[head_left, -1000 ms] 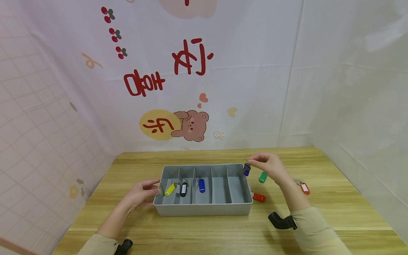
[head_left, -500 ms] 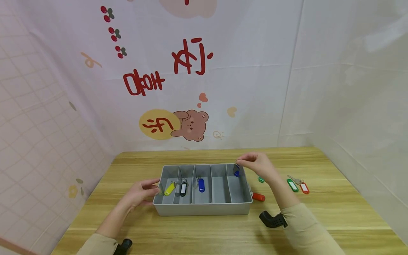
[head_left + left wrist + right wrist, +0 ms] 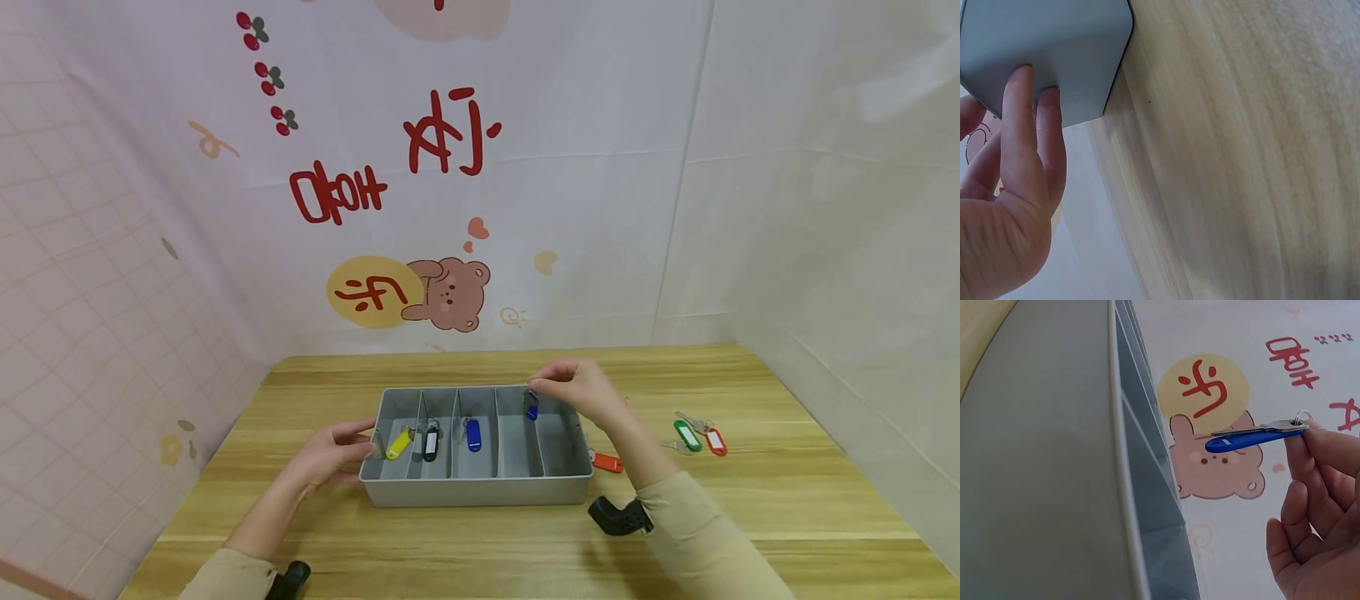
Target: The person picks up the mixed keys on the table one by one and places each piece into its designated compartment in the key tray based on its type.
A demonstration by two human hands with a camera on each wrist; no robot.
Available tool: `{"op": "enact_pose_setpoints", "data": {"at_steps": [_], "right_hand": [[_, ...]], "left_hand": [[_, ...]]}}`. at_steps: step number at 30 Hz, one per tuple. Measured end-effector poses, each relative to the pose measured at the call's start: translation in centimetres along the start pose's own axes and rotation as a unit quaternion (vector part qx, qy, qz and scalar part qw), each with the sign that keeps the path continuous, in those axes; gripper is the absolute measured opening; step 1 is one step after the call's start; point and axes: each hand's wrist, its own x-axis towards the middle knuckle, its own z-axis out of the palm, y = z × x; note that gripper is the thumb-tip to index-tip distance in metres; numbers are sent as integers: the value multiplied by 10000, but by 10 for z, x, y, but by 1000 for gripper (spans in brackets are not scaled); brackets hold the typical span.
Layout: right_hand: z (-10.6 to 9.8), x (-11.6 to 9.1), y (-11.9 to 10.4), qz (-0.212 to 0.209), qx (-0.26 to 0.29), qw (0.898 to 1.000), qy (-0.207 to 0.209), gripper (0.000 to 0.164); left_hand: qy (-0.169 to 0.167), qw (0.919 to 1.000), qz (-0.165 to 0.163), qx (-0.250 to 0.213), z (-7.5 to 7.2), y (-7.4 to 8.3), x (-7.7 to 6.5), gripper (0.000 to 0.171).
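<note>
A grey divided box (image 3: pixel 480 493) stands on the table, its compartments side by side. My left hand (image 3: pixel 333 454) rests against the box's left end; in the left wrist view the fingers (image 3: pixel 1019 125) lie fairly straight along the end wall. Between thumb and fingertips my right hand (image 3: pixel 581 390) pinches the ring of a key with a blue tag (image 3: pixel 1254 439). Key and tag hang over the back of the box, near the divider between the two rightmost compartments. Inside the box lie a yellow key tag (image 3: pixel 400 444), a black one (image 3: pixel 431 442) and another blue one (image 3: pixel 473 435).
Just right of the box lies a red key tag (image 3: pixel 607 462). Farther right, a green-rimmed tag (image 3: pixel 687 436) and a red-rimmed tag (image 3: pixel 717 442) lie with keys. A printed cloth (image 3: pixel 585 208) hangs behind the table (image 3: pixel 480 554).
My right hand has carried the blue-tagged key leftward, from the box's right rim to over the divider left of the last compartment. The left hand has stayed at the box's end.
</note>
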Motion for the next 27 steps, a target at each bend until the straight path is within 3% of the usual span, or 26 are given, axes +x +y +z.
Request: {"op": "enact_pose_setpoints", "data": {"at_steps": [11,27], "right_hand": [[19,10,-14,-99,-117,9996,-241,13],[37,22,-26,262,-467,9973,-494,12]], "left_hand": [[11,10000,21,-21,1,1,-1,57],[39,10000,-6,12,1,0,0,58]]}}
